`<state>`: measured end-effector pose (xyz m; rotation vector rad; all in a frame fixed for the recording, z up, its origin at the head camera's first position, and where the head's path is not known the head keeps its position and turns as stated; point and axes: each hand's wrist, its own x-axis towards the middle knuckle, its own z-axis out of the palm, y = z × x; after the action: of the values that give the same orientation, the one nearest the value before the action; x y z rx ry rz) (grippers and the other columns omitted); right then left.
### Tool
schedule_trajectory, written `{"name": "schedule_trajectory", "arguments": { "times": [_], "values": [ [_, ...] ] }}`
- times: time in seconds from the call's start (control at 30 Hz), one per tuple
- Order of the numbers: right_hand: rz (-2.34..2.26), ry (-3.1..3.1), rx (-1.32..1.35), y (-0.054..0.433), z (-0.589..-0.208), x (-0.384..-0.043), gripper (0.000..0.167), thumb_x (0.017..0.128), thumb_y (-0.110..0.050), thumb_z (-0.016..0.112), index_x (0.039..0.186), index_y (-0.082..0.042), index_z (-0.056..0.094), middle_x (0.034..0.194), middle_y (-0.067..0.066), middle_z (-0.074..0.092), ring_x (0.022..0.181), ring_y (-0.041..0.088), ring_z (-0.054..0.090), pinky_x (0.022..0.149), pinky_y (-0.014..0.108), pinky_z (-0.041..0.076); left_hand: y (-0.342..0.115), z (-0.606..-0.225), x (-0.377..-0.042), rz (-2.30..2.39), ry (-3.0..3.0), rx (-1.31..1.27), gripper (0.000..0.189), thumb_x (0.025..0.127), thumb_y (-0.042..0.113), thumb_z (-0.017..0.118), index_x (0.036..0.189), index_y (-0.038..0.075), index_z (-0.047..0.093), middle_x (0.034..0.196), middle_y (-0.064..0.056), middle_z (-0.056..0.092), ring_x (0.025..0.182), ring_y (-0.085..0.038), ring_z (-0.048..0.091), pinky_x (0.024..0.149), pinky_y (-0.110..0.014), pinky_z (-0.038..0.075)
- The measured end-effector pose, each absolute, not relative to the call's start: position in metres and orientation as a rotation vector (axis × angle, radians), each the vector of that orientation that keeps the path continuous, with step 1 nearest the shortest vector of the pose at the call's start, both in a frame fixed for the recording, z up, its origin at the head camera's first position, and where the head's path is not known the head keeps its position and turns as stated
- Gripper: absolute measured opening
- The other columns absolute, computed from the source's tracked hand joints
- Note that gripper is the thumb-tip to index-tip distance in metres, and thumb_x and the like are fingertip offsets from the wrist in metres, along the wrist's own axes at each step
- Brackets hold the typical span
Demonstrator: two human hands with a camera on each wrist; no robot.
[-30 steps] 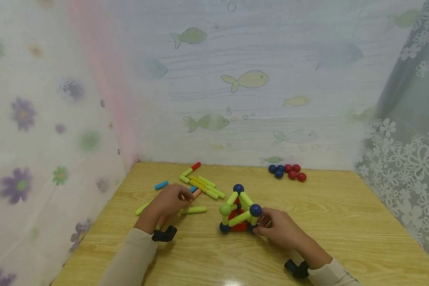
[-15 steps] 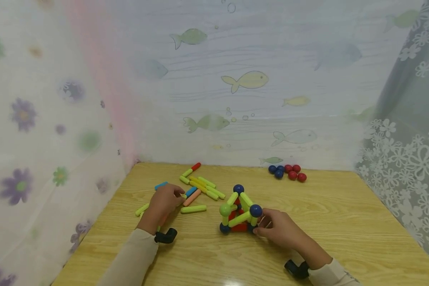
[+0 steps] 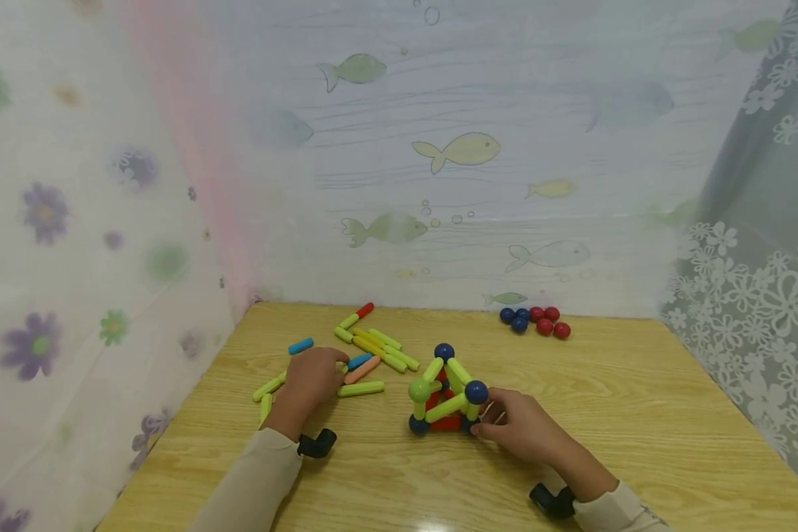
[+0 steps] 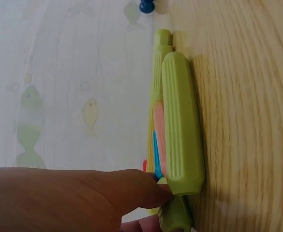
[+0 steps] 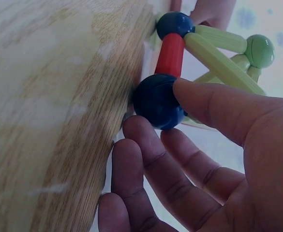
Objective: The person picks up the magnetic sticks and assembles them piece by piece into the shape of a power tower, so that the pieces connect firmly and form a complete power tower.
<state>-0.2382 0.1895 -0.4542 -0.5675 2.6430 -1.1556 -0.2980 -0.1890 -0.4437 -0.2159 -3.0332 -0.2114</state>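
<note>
In the head view my left hand (image 3: 314, 380) is among the loose magnetic rods. Its thumb and fingers pinch a yellow-green rod (image 4: 175, 215), mostly hidden by the hand in the head view. Close by lie an orange rod (image 3: 362, 369), a blue rod (image 3: 359, 361) and another yellow-green rod (image 3: 362, 389). A frame of rods and balls (image 3: 445, 405) stands on the table, with red rods at its base and yellow-green ones above. My right hand (image 3: 522, 425) holds the dark blue ball (image 5: 158, 101) at its lower right corner, thumb on one side and fingertips on the other.
More yellow and green rods (image 3: 375, 343) lie behind the left hand, with a red-ended one (image 3: 365, 310) farthest back. Blue balls (image 3: 519, 324) and red balls (image 3: 544, 326) sit at the table's far edge. Patterned curtains surround the wooden table (image 3: 612, 384).
My left hand moved left, then slightly back to the right and nearer. The orange and blue rods beside it shifted a little. My right hand and the frame stayed still.
</note>
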Motion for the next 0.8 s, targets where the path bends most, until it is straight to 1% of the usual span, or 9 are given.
{"name": "schedule_trajectory", "arguments": {
  "times": [0.13,0.23,0.33,0.43,0.53,0.63,0.73,0.77,0.8],
  "values": [
    [-1.166,2.636,-0.575,0.19,-0.455,-0.237,0.027,0.091,-0.033,0.08,0.105,-0.014,0.067,0.094,-0.001,0.074,0.083,0.014,0.069,0.065,0.032,0.055,-0.188,-0.44,-0.295,-0.224,-3.032,-0.227,0.029,0.098,0.02,0.072,0.127,0.02,0.076,0.115,-0.005,0.077,0.082,-0.021,0.068,0.057,-0.033,0.049],
    [-1.173,2.629,-0.58,0.19,-0.455,-0.238,0.027,0.091,-0.032,0.08,0.106,-0.014,0.067,0.094,0.0,0.074,0.083,0.015,0.069,0.065,0.032,0.055,-0.186,-0.435,-0.292,-0.228,-3.006,-0.229,0.03,0.1,0.017,0.068,0.129,0.016,0.074,0.106,-0.008,0.074,0.08,-0.022,0.062,0.059,-0.036,0.049],
    [-1.172,2.63,-0.574,0.19,-0.454,-0.238,0.027,0.091,-0.033,0.08,0.106,-0.014,0.067,0.094,-0.001,0.074,0.083,0.015,0.069,0.065,0.032,0.055,-0.184,-0.427,-0.289,-0.203,-2.983,-0.228,0.029,0.103,0.014,0.063,0.13,0.014,0.073,0.099,-0.011,0.068,0.083,-0.024,0.057,0.064,-0.04,0.051],
    [-1.171,2.634,-0.569,0.19,-0.453,-0.238,0.026,0.092,-0.033,0.08,0.106,-0.015,0.068,0.094,-0.001,0.073,0.084,0.015,0.068,0.066,0.033,0.055,-0.18,-0.421,-0.288,-0.233,-3.0,-0.218,0.029,0.105,0.009,0.056,0.129,0.012,0.073,0.102,-0.015,0.064,0.085,-0.027,0.056,0.064,-0.042,0.052],
    [-1.174,2.631,-0.572,0.19,-0.454,-0.238,0.026,0.092,-0.033,0.079,0.107,-0.015,0.068,0.094,-0.001,0.073,0.084,0.015,0.068,0.065,0.032,0.055,-0.179,-0.418,-0.289,-0.302,-3.051,-0.213,0.028,0.109,0.011,0.049,0.114,0.006,0.077,0.097,-0.017,0.06,0.085,-0.028,0.053,0.064,-0.04,0.05],
    [-1.179,2.623,-0.579,0.19,-0.454,-0.238,0.026,0.092,-0.032,0.079,0.109,-0.015,0.068,0.094,0.0,0.073,0.083,0.015,0.068,0.065,0.032,0.055,-0.179,-0.418,-0.289,-0.357,-3.094,-0.211,0.035,0.11,0.009,0.047,0.091,0.005,0.075,0.079,-0.011,0.053,0.076,-0.023,0.045,0.062,-0.035,0.039],
    [-1.183,2.616,-0.583,0.19,-0.455,-0.238,0.027,0.092,-0.032,0.079,0.109,-0.015,0.068,0.094,0.0,0.073,0.083,0.015,0.069,0.064,0.032,0.055,-0.181,-0.419,-0.289,-0.349,-3.116,-0.21,0.041,0.109,0.007,0.048,0.071,0.008,0.064,0.064,-0.003,0.039,0.066,-0.018,0.034,0.061,-0.033,0.028],
    [-1.183,2.617,-0.585,0.19,-0.455,-0.238,0.027,0.092,-0.032,0.079,0.109,-0.015,0.068,0.094,0.0,0.073,0.083,0.015,0.068,0.063,0.032,0.055,-0.181,-0.418,-0.288,-0.347,-3.121,-0.21,0.042,0.108,0.004,0.05,0.067,0.01,0.06,0.062,-0.002,0.035,0.064,-0.017,0.032,0.061,-0.033,0.026],
    [-1.184,2.615,-0.585,0.19,-0.455,-0.238,0.027,0.092,-0.032,0.079,0.11,-0.015,0.068,0.094,0.0,0.073,0.083,0.016,0.068,0.063,0.032,0.055,-0.181,-0.417,-0.288,-0.338,-3.121,-0.212,0.044,0.108,0.005,0.05,0.065,0.01,0.055,0.061,-0.001,0.033,0.064,-0.017,0.03,0.061,-0.033,0.025]
  ]
}}
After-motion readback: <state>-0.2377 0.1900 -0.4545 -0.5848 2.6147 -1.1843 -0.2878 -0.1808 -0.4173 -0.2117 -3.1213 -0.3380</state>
